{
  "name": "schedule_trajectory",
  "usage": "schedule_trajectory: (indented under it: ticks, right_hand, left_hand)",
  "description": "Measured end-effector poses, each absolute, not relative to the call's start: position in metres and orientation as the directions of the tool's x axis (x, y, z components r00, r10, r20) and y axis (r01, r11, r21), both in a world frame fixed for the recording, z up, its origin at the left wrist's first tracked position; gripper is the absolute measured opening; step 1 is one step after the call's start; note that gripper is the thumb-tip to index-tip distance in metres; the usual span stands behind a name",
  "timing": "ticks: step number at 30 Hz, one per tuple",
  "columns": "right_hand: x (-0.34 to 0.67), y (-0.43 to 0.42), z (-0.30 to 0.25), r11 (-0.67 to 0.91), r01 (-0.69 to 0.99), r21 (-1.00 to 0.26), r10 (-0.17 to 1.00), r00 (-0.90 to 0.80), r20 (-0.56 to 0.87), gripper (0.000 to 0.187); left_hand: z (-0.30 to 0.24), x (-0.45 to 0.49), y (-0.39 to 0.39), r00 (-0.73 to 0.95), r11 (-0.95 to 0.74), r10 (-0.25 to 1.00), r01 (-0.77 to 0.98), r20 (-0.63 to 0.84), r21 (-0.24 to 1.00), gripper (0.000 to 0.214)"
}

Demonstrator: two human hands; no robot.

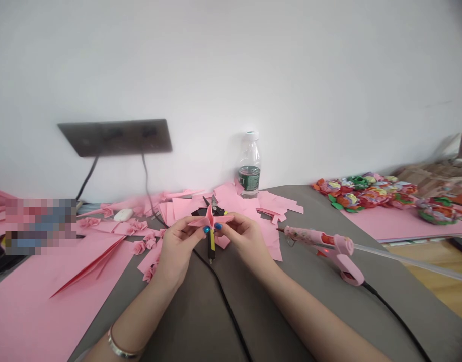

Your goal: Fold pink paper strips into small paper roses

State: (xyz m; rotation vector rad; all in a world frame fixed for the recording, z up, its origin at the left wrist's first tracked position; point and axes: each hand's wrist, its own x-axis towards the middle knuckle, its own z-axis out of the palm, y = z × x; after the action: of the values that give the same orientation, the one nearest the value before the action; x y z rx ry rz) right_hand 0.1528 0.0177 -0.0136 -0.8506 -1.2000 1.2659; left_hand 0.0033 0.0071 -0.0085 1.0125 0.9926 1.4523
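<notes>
Left hand point(176, 256): pinched the folded pink paper point(210, 219) at its left end.
Right hand point(245, 242): pinched the paper's right end, just as close.
Paper: held up between both hands, long edge lying crosswise, peak pointing upward.
Below: black-and-yellow scissors point(212, 245) lay on the table point(201, 311); the pink hot glue gun point(317, 237) sat nearer the right hand.

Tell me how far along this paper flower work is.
Done: several small pink paper roses lie made up left of the hands. In hand: the left hand and right hand pinch a folded pink paper piece. Left: loose pink paper sheets still lie flat, and the pink glue gun sits untouched at right.
</notes>
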Motion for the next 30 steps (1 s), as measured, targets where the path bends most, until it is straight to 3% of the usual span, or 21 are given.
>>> schedule_trajectory:
  ticks: [9,22,26,30]
  right_hand:
    - [0.151,0.017,-0.018,0.113,-0.3,-0.947,0.98,-0.125,0.157,0.024]
    - [0.144,0.012,-0.019,0.013,-0.311,-0.95,0.989,-0.136,0.058,0.032]
    - [0.147,0.013,-0.019,0.008,-0.29,-0.957,0.991,-0.125,0.046,0.033]
    - [0.157,0.017,-0.013,0.109,-0.155,-0.982,0.978,-0.161,0.134,0.027]
  left_hand:
    - [-0.001,0.005,0.008,-0.135,-0.057,0.991,-0.408,0.001,0.911,0.032]
    - [-0.008,0.01,0.006,0.022,0.149,0.985,-0.6,-0.17,0.786,0.031]
    - [-0.007,0.007,0.007,-0.064,0.058,0.993,-0.503,-0.104,0.862,0.033]
    - [-0.004,-0.004,0.01,-0.044,-0.081,0.996,-0.172,0.074,0.982,0.019]
